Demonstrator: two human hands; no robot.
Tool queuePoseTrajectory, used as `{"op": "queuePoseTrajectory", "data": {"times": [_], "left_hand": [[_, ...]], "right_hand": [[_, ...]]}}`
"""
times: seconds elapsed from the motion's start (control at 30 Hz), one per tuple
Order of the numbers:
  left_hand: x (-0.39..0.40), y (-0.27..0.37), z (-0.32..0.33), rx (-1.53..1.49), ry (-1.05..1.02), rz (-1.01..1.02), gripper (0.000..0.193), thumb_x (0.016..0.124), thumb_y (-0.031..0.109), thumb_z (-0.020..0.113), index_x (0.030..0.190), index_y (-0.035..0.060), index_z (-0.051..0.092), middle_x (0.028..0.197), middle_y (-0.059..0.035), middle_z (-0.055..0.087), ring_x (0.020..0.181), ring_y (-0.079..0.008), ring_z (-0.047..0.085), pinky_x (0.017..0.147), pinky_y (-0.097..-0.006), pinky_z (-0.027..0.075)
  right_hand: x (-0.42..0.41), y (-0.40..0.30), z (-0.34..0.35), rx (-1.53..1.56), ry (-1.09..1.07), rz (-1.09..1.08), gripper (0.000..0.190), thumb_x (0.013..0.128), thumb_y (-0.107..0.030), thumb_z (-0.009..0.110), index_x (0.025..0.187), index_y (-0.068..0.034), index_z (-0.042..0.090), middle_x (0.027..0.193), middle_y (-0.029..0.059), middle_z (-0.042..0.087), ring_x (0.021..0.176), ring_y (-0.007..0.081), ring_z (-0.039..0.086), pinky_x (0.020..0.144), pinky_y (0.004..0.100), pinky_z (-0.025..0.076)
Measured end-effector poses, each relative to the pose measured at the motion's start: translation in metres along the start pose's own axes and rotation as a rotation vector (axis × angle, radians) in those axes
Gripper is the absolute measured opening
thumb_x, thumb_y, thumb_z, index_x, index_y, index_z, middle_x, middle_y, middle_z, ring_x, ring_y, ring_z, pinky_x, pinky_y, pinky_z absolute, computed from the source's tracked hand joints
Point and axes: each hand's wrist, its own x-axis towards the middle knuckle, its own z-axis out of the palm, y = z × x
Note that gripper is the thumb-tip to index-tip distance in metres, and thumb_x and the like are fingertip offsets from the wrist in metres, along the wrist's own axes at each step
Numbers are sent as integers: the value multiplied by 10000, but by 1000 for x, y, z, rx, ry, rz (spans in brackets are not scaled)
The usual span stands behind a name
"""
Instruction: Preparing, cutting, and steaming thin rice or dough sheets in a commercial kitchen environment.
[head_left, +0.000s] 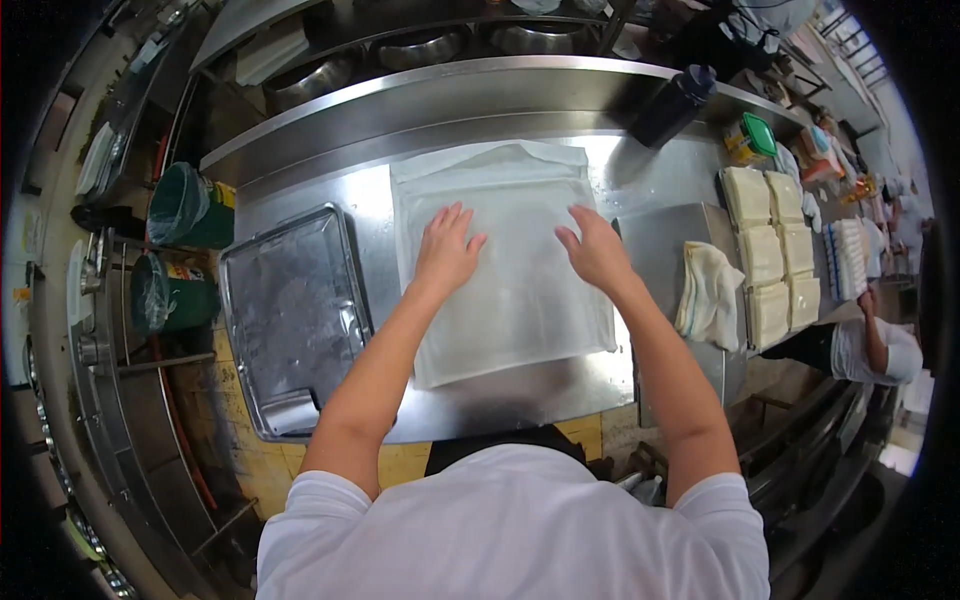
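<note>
A broad, translucent whitish sheet, plastic film or thin cloth, lies on the stainless steel worktable before me. Its far part looks creased and folded over. My left hand is palm down over the sheet's left side, fingers slightly spread. Over the right side is my right hand, also palm down, with its thumb apart and its fingers pointing inward. Both hands are empty; whether they press on the sheet or hover just above it, I cannot tell.
Left of the sheet lies a dark metal baking tray with a metal piece at its near end. A dark bottle, a folded towel and pale square blocks are to the right. A co-worker stands at far right.
</note>
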Motion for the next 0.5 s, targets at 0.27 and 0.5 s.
{"op": "queuePoseTrajectory", "data": {"times": [0.27, 0.5], "left_hand": [[102, -47, 7, 268, -107, -36, 613, 1018, 465, 458, 1486, 70, 444, 1596, -159, 343, 1463, -387, 310, 1182, -643, 181], [85, -14, 18, 286, -177, 118, 641, 1005, 471, 449, 1484, 45, 442, 1587, -151, 369, 1485, -379, 284, 1199, -631, 140]], "right_hand": [[146, 15, 76, -386, -151, -75, 697, 1025, -504, 428, 1427, 65, 446, 1534, 285, 373, 1427, 424, 357, 1146, 557, 319], [122, -27, 98, -37, -389, -13, 779, 1034, -567, 321, 1552, 13, 267, 1634, 238, 207, 1537, 357, 141, 1221, 561, 158]]}}
